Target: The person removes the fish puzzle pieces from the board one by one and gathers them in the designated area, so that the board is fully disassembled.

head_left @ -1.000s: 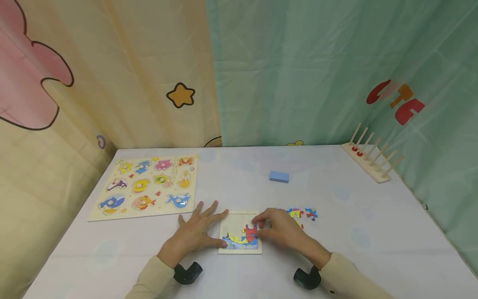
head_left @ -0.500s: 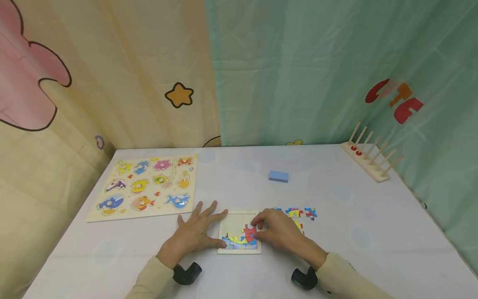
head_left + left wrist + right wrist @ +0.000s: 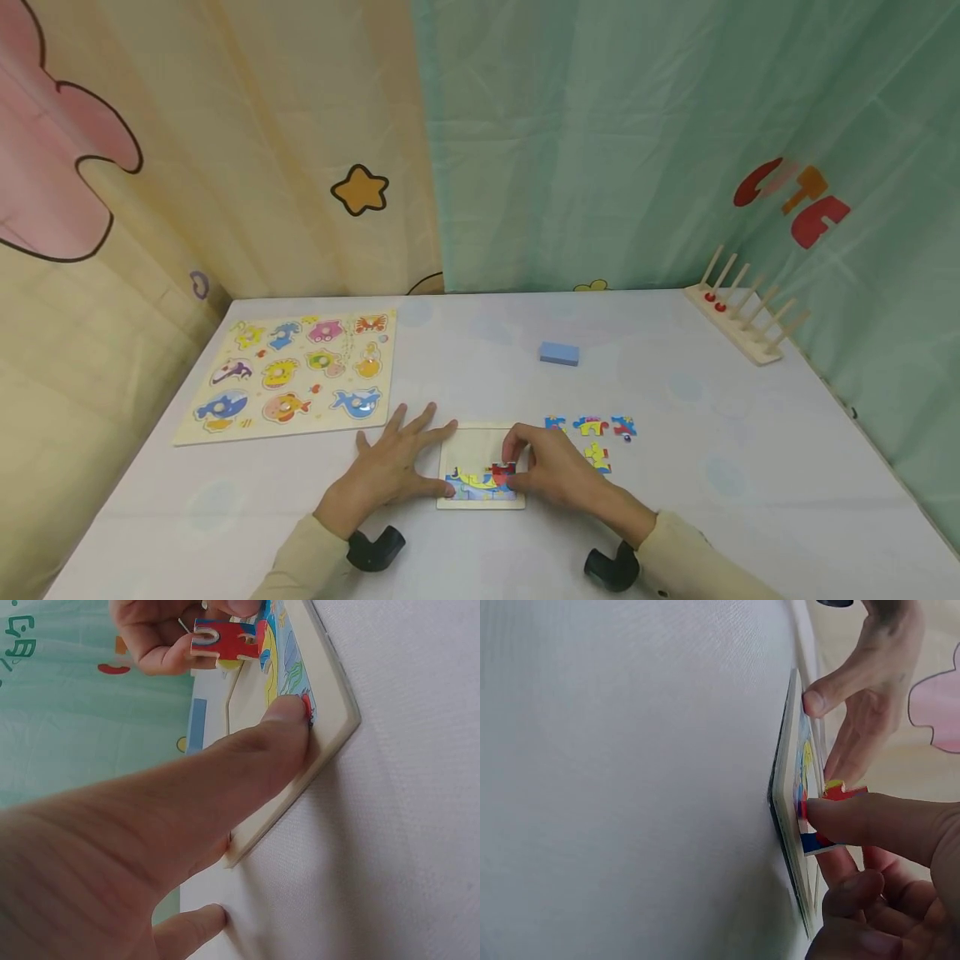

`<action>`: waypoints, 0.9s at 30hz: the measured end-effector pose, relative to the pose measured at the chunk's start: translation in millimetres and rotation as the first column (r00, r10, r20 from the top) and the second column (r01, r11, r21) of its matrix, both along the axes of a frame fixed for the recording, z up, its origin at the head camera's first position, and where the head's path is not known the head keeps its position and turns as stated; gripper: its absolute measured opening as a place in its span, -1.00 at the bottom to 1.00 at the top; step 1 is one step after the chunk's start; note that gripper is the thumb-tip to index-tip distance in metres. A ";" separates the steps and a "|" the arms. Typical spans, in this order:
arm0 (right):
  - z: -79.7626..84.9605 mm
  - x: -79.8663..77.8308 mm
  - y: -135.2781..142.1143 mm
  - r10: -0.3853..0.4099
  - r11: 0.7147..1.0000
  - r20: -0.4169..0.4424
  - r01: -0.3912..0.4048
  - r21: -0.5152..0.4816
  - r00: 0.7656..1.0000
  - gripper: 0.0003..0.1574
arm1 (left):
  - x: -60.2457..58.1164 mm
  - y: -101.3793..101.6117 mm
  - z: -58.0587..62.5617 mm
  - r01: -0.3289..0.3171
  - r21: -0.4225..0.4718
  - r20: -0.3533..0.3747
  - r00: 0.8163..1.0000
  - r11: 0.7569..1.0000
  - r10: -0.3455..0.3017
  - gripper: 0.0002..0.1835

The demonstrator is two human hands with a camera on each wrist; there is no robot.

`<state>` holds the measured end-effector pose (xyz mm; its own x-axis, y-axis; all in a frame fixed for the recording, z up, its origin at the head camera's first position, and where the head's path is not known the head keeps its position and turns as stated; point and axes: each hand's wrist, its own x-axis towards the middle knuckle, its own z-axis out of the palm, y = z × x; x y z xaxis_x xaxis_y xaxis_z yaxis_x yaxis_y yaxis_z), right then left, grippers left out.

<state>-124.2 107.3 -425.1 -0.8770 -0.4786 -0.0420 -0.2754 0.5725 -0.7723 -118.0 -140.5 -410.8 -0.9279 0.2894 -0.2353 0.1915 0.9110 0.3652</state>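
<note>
A small square puzzle board (image 3: 480,506) lies in front of me, its lower part filled with blue, yellow and red picture pieces (image 3: 472,487). My left hand (image 3: 393,468) spreads its fingers at the board's left side, the thumb pressing the near left corner and a fingertip at the far left corner. Between thumb and fingers my right hand (image 3: 555,467) pinches a red puzzle piece (image 3: 229,641) with blue edging. That piece is tilted up over the board's right side, its lower edge close to the fitted pieces, as the right wrist view shows.
Several loose puzzle pieces (image 3: 592,426) lie right of the board. A blue block (image 3: 559,354) sits farther back. At the left is a large animal peg puzzle (image 3: 285,371); a wooden peg rack (image 3: 738,325) with red beads stands at the far right edge.
My right hand has shifted slightly, and the red piece in its fingers has tipped, looking shorter from above. More loose pieces show beside that hand. The left hand stays put.
</note>
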 end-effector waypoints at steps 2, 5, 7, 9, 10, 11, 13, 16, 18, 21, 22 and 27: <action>-0.8 0.4 -0.1 0.012 1.000 0.007 -0.012 -0.017 1.000 -0.69 | 0.2 -0.2 -0.2 -0.001 0.000 0.000 1.000 1.000 0.001 -0.07; -2.5 0.4 -0.1 0.005 1.000 -0.016 -0.005 -0.007 1.000 -0.74 | 0.3 -0.5 -0.8 -0.002 0.003 -0.002 1.000 1.000 0.002 -0.07; -3.4 -0.1 -0.1 -0.013 1.000 -0.036 0.013 0.001 0.999 -0.76 | 0.4 -0.6 -1.1 -0.003 0.005 -0.003 1.000 1.000 0.003 -0.08; -4.4 -0.8 0.1 -0.035 0.999 -0.046 0.035 -0.005 0.998 -0.76 | 0.6 -0.6 -1.1 0.000 0.006 -0.008 1.000 1.000 0.001 -0.07; -4.8 -1.2 0.3 -0.047 0.999 -0.052 0.046 -0.011 0.998 -0.76 | 0.7 -0.7 -1.2 0.000 0.006 -0.009 1.000 1.000 0.000 -0.07; -5.1 -1.4 0.8 -0.057 0.998 -0.053 0.056 -0.019 0.997 -0.75 | 0.7 -0.7 -1.4 0.002 0.006 -0.012 1.000 1.000 -0.002 -0.07; -5.1 -2.0 2.4 -0.075 0.997 -0.056 0.073 -0.038 0.996 -0.75 | 0.5 -0.7 -1.4 0.003 0.004 -0.009 1.000 1.000 -0.003 -0.07; -4.1 -2.7 6.7 -0.101 0.993 -0.037 0.099 -0.063 0.994 -0.79 | 0.0 -1.0 -2.3 0.000 0.010 -0.004 1.000 1.000 0.000 -0.07; -2.7 -3.2 11.3 -0.120 0.989 0.002 0.120 -0.081 0.993 -0.81 | 0.0 -1.0 -2.6 -0.003 0.013 -0.002 1.000 1.000 0.003 -0.07; -0.6 -3.1 20.9 -0.151 0.982 0.089 0.160 -0.105 0.984 -0.83 | 0.7 -1.0 -2.8 -0.004 0.019 -0.009 1.000 1.000 0.004 -0.08; -0.2 -2.9 24.6 -0.161 0.979 0.112 0.173 -0.107 0.981 -0.84 | 0.8 -1.0 -3.1 -0.003 0.018 -0.010 1.000 1.000 0.003 -0.08; 0.1 -1.1 45.3 -0.207 0.971 0.161 0.223 -0.089 0.965 -0.85 | 0.7 -1.3 -2.8 0.003 0.011 -0.010 1.000 1.000 -0.003 -0.07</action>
<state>-125.2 152.6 -425.0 -0.9474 -0.2880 -0.1398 -0.0316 0.5185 -0.8545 -117.3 -141.8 -413.6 -0.9292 0.2948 -0.2230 0.1980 0.9063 0.3733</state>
